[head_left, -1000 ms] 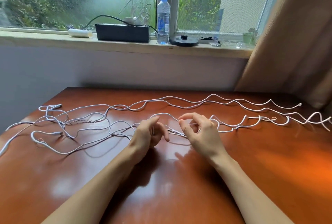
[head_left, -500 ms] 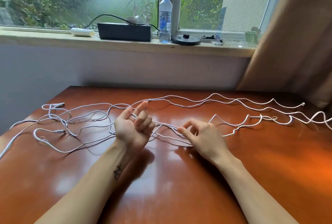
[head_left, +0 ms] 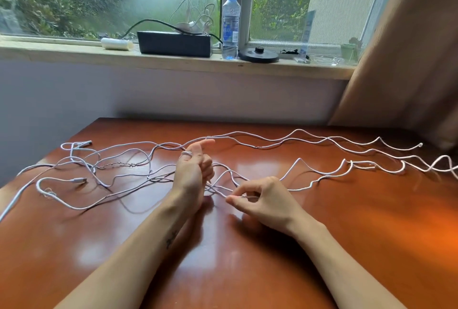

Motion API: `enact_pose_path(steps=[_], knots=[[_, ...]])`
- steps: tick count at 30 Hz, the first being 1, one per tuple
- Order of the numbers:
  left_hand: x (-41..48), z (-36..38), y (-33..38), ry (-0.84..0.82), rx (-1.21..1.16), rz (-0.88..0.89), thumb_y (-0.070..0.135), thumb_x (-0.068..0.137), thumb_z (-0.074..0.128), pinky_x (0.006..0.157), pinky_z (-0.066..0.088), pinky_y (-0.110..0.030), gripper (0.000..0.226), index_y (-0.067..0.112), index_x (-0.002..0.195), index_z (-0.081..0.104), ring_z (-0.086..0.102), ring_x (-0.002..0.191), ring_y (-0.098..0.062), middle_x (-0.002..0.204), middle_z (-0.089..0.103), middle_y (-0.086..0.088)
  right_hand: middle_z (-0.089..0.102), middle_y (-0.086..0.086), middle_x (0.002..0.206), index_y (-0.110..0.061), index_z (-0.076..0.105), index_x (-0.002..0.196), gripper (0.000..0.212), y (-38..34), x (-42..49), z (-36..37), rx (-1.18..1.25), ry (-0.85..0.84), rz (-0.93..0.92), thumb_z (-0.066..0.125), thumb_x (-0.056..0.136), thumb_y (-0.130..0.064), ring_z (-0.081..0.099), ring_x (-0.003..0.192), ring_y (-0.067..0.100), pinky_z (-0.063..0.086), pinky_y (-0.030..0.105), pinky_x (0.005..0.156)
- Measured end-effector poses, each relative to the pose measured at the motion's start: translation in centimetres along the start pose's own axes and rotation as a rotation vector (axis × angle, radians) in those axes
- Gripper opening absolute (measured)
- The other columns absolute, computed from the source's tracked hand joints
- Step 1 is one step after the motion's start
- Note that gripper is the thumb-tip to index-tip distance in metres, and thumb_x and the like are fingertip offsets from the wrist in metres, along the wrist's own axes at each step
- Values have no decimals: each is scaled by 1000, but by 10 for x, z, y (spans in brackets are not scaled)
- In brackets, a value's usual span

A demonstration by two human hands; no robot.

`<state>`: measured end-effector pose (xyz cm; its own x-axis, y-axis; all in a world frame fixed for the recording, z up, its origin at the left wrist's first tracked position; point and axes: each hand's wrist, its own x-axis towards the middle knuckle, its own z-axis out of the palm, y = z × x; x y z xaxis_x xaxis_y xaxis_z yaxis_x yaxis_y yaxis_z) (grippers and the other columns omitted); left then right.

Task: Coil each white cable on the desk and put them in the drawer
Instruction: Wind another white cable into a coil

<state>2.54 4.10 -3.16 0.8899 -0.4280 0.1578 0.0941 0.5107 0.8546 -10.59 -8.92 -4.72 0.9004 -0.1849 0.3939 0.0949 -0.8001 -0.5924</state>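
Note:
Several long white cables (head_left: 319, 172) lie spread and tangled across the reddish wooden desk (head_left: 247, 259). My left hand (head_left: 193, 167) stands upright at the desk's middle, palm turned right, with a loop of white cable round its thumb and strands running under its curled fingers. My right hand (head_left: 262, 199), a little nearer to me, pinches a white cable between thumb and forefinger just above the desk. Plug ends lie at the left (head_left: 79, 180) and far right (head_left: 420, 145). No drawer is in view.
A windowsill behind the desk carries a black box (head_left: 173, 43) with cords on top, a water bottle (head_left: 230, 23), a black round base (head_left: 259, 55) and a white roll (head_left: 116, 43). A brown curtain (head_left: 409, 48) hangs at the right.
My left hand has risen and turned upright, and cable now loops round its thumb. My right hand has drawn the pinched cable back toward me.

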Motion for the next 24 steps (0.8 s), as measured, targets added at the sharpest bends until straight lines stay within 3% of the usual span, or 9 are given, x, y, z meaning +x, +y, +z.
enact_pose_path(steps=[4,8,13,18,24], knots=[[1,-4,-6,-18,251,152,23,111,37,46,20,-25,31,12,104,65,22,50,-11,56,29,4,57,-15,54,-29,76,83,5,2,0,-6,94,37,18,73,87,-26,48,51,-1,42,18,56],[-4,-8,-11,-95,521,320,29,105,43,50,25,-29,26,23,99,67,30,53,-13,59,36,4,59,0,62,-29,69,95,19,-3,1,-11,190,108,-14,66,87,-12,48,54,14,42,29,57],[-8,-5,-15,-152,702,384,33,100,43,57,42,-39,25,28,101,68,43,58,-14,63,46,7,64,-10,75,-37,60,106,20,4,5,-13,30,326,21,68,89,-40,57,59,11,54,43,64],[-9,-4,-15,-135,727,417,36,102,41,58,47,-36,26,30,98,66,51,60,-14,69,55,-6,65,-14,73,-34,63,107,25,-2,5,-15,-89,500,39,76,87,-42,63,63,11,54,38,65],[-12,-5,-15,-206,797,392,37,101,39,59,44,-33,31,25,97,67,52,56,-10,58,52,12,59,-10,59,-30,68,85,45,1,4,-22,-182,548,251,72,72,-72,60,64,16,48,33,63]])
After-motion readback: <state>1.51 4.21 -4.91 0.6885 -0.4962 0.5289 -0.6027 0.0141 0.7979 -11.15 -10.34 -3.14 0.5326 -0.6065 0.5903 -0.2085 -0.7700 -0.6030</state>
